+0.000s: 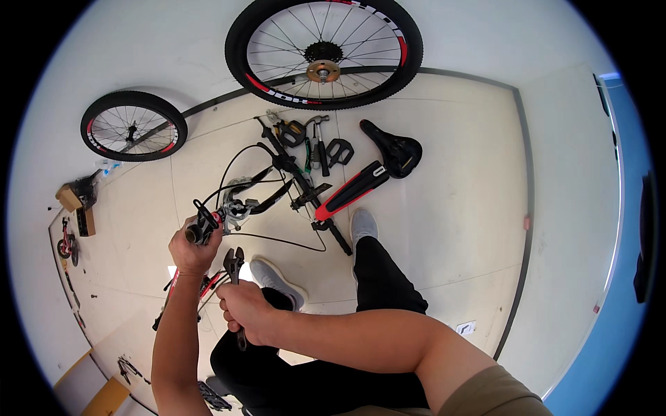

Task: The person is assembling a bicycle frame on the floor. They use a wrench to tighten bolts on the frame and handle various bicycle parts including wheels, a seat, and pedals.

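My left hand (193, 248) is wrapped round the head tube of a bicycle frame (211, 220), just below the black top end. Beyond that hand, the dark fork (269, 197) points away. In my right fist (244, 310) is an adjustable wrench (234, 262), its jaws up, close to the left wrist and apart from the frame. Black cables (229, 166) loop from the frame to a handlebar (305, 184) lying on the floor. Part of the red and black frame (208, 283) shows between my forearms; the rest is hidden behind them.
Two wheels, one large (323, 104) and one smaller-looking (134, 158), stand against the far wall. A saddle (399, 152) on a red-black post, pedals (339, 152), and a hammer (320, 142) lie beyond the handlebar. An opened cardboard box (69, 197) sits left. My shoes (363, 225) flank the work.
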Motion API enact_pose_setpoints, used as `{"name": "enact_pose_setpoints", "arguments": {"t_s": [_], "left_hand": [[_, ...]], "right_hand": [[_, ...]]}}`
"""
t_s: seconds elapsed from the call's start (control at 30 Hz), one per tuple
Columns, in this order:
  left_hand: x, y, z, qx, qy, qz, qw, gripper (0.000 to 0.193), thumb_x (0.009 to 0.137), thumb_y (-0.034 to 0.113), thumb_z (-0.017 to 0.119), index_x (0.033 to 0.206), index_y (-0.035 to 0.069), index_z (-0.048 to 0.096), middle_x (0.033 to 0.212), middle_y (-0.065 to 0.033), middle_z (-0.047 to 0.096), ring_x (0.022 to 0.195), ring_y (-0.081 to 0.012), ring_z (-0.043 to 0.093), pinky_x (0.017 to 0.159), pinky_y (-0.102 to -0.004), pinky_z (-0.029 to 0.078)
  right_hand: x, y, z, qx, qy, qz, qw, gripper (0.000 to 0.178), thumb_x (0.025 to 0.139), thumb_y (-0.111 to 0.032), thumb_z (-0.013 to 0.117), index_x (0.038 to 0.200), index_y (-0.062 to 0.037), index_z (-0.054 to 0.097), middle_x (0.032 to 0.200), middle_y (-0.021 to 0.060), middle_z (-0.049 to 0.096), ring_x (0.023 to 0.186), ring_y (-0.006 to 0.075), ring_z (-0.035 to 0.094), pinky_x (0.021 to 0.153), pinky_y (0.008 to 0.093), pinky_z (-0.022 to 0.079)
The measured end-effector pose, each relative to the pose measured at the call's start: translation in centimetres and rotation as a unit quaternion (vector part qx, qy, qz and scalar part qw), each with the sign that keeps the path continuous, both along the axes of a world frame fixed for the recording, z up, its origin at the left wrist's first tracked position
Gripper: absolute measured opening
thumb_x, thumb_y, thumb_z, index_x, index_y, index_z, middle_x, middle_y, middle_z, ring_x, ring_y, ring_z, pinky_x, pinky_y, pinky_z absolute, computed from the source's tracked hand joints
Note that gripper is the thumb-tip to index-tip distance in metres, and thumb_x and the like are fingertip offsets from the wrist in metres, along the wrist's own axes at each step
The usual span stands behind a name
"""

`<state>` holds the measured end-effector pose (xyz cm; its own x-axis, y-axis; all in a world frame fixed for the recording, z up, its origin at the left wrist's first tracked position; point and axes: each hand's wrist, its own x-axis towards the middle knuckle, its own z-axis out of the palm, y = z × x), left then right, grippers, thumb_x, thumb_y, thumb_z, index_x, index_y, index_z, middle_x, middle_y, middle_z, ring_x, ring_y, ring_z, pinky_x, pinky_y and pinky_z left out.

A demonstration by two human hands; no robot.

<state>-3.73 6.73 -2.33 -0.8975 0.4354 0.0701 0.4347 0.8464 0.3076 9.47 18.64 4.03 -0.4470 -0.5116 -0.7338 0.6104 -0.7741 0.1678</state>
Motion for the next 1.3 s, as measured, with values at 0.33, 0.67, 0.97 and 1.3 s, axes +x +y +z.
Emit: {"name": "enact_pose_setpoints", "arguments": {"t_s": [0.33,0.67,0.97,1.3], "left_hand": [[0.1,-0.2,-0.2,0.021,0.0,0.003,1.0,0.034,0.069,0.031,0.082,0.092,0.009,0.069,0.071,-0.0083,0.069,0.065,-0.0306,0.068,0.063,-0.0387,0.055],[0.2,-0.2,-0.3,-0.012,0.004,0.008,1.0,0.037,0.069,0.035,0.082,0.091,0.01,0.068,0.07,-0.0073,0.068,0.064,-0.031,0.067,0.062,-0.0409,0.054],[0.0,-0.4,-0.5,-0.003,0.022,-0.008,1.0,0.038,0.068,0.037,0.083,0.09,0.011,0.067,0.068,-0.0067,0.067,0.062,-0.0306,0.066,0.059,-0.04,0.054],[0.0,-0.2,0.2,0.018,-0.007,-0.002,1.0,0.038,0.07,0.037,0.084,0.091,0.01,0.068,0.071,-0.0073,0.068,0.064,-0.0302,0.067,0.06,-0.0396,0.054]], "right_hand": [[0.1,-0.2,0.4,0.001,-0.056,-0.027,0.998,0.007,0.095,-0.012,0.051,0.091,-0.0061,0.049,0.07,0.0016,0.048,0.052,0.011,0.041,0.045,0.0294,0.035],[0.0,0.4,0.6,0.002,-0.04,-0.005,0.999,0.007,0.095,-0.013,0.052,0.092,-0.0082,0.047,0.07,-0.0011,0.046,0.051,0.0082,0.035,0.046,0.0264,0.03],[-0.3,0.8,0.9,0.009,-0.035,0.01,0.999,0.013,0.094,-0.014,0.052,0.085,-0.0114,0.043,0.069,-0.0024,0.044,0.051,0.0074,0.033,0.046,0.0263,0.028],[-0.2,0.4,0.3,0.012,-0.027,-0.009,1.0,0.013,0.094,-0.014,0.051,0.086,-0.0117,0.042,0.07,-0.0018,0.045,0.052,0.0076,0.033,0.046,0.0264,0.029]]}}
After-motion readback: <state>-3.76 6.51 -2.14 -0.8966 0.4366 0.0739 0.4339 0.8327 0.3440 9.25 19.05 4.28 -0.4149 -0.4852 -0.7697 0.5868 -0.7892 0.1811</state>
